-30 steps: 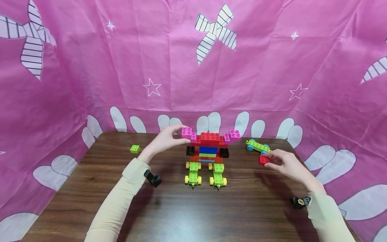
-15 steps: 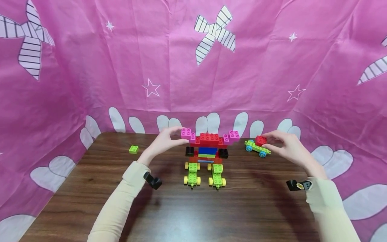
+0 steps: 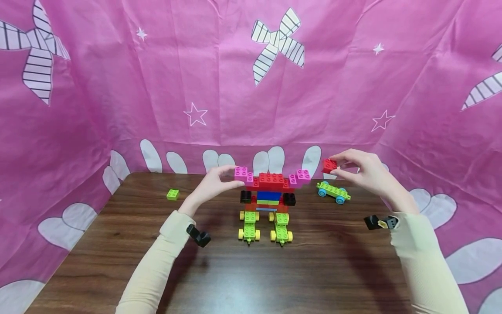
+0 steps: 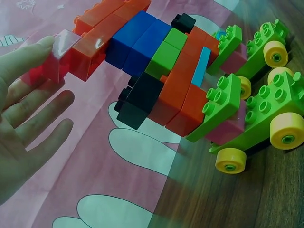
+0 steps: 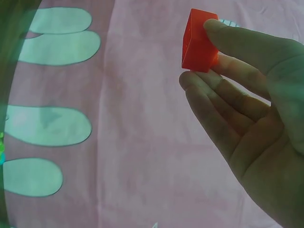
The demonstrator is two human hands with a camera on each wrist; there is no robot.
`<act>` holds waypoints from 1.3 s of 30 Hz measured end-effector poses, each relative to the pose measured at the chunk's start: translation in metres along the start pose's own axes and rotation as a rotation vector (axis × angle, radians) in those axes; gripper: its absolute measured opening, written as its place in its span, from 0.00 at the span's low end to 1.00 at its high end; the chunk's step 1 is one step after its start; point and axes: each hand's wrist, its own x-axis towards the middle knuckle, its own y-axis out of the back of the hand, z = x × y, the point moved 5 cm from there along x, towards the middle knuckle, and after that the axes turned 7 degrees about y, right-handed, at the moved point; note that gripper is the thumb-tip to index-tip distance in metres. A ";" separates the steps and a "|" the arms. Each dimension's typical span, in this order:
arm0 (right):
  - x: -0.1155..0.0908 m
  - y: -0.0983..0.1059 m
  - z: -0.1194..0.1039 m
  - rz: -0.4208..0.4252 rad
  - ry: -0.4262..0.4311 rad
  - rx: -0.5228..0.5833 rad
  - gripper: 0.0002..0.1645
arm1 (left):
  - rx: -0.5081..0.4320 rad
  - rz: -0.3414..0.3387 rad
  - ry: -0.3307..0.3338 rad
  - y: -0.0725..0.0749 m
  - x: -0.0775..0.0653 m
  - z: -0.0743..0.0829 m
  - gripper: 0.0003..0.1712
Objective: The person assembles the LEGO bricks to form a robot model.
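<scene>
A toy figure of building bricks stands upright mid-table, with a blue block (image 3: 269, 196) in its body, black bricks at its sides and two lime wheeled bases (image 3: 249, 226) under it. My left hand (image 3: 213, 183) pinches the pink brick (image 3: 241, 172) at the end of its left arm between thumb and fingers; the left wrist view shows the other fingers spread apart. Raised to the figure's right, my right hand (image 3: 362, 170) pinches a small red brick (image 3: 330, 165) between thumb and fingertips. The right wrist view shows this red brick (image 5: 200, 42) against the pink cloth.
A lime car base with blue wheels (image 3: 333, 192) stands on the table below my right hand. One lime brick (image 3: 173, 194) lies at the left. Pink printed cloth (image 3: 243, 109) hangs behind the wooden table (image 3: 251, 270).
My right hand has lifted the red brick up and to the left, past the lime car base and above it. The left hand stays on the figure's pink brick.
</scene>
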 end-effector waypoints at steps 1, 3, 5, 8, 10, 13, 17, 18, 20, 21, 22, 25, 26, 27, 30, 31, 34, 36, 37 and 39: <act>0.003 0.000 -0.001 0.001 0.000 0.003 0.21 | -0.002 -0.001 0.002 0.000 0.000 0.000 0.30; 0.009 -0.001 -0.004 -0.007 -0.007 0.016 0.20 | -0.005 -0.001 0.004 0.001 0.000 -0.001 0.30; 0.014 -0.003 -0.005 -0.030 -0.025 0.038 0.20 | -0.008 -0.004 0.004 0.001 0.000 -0.001 0.30; 0.020 -0.008 -0.009 -0.068 -0.046 0.053 0.21 | -0.010 -0.003 0.004 0.002 0.000 -0.002 0.30; 0.024 -0.011 -0.011 -0.083 -0.046 0.052 0.21 | -0.016 -0.004 0.000 0.002 -0.001 -0.002 0.29; 0.030 -0.015 -0.014 -0.089 -0.018 0.051 0.22 | -0.017 -0.003 -0.004 0.003 -0.001 -0.002 0.29; 0.037 -0.021 -0.021 -0.097 0.035 0.060 0.23 | -0.005 0.005 -0.010 0.004 -0.002 0.000 0.29; 0.039 -0.022 -0.023 -0.104 0.038 0.060 0.23 | -0.004 0.006 -0.013 0.004 -0.002 0.000 0.29; 0.042 -0.025 -0.026 -0.123 0.030 0.059 0.22 | 0.000 0.009 -0.016 0.004 -0.002 0.001 0.29; 0.043 -0.027 -0.027 -0.136 0.014 0.064 0.22 | 0.000 0.008 -0.018 0.004 -0.002 0.001 0.29; 0.044 -0.028 -0.028 -0.151 -0.004 0.070 0.22 | 0.003 0.008 -0.019 0.004 -0.002 0.001 0.30; 0.047 -0.033 -0.032 -0.190 -0.051 0.102 0.21 | 0.016 0.010 -0.018 0.004 -0.001 0.002 0.30; 0.048 -0.034 -0.033 -0.198 -0.062 0.117 0.21 | 0.019 0.009 -0.017 0.003 -0.001 0.002 0.30; 0.049 -0.036 -0.034 -0.205 -0.066 0.130 0.21 | 0.024 0.008 -0.017 0.003 -0.001 0.003 0.29; 0.054 -0.040 -0.038 -0.215 -0.040 0.152 0.20 | 0.030 0.005 -0.017 0.003 0.000 0.004 0.28; 0.055 -0.042 -0.039 -0.216 -0.026 0.152 0.20 | 0.030 0.005 -0.017 0.002 0.000 0.004 0.28; 0.059 -0.047 -0.042 -0.220 0.010 0.142 0.20 | 0.030 0.003 -0.013 0.002 0.000 0.004 0.28; 0.061 -0.051 -0.043 -0.222 0.034 0.137 0.20 | 0.028 0.003 -0.009 0.002 0.000 0.003 0.28; 0.061 -0.053 -0.044 -0.221 0.043 0.136 0.20 | 0.026 0.001 -0.008 0.001 0.000 0.003 0.28; 0.063 -0.057 -0.046 -0.219 0.068 0.141 0.21 | 0.018 -0.002 -0.004 0.001 -0.001 0.003 0.28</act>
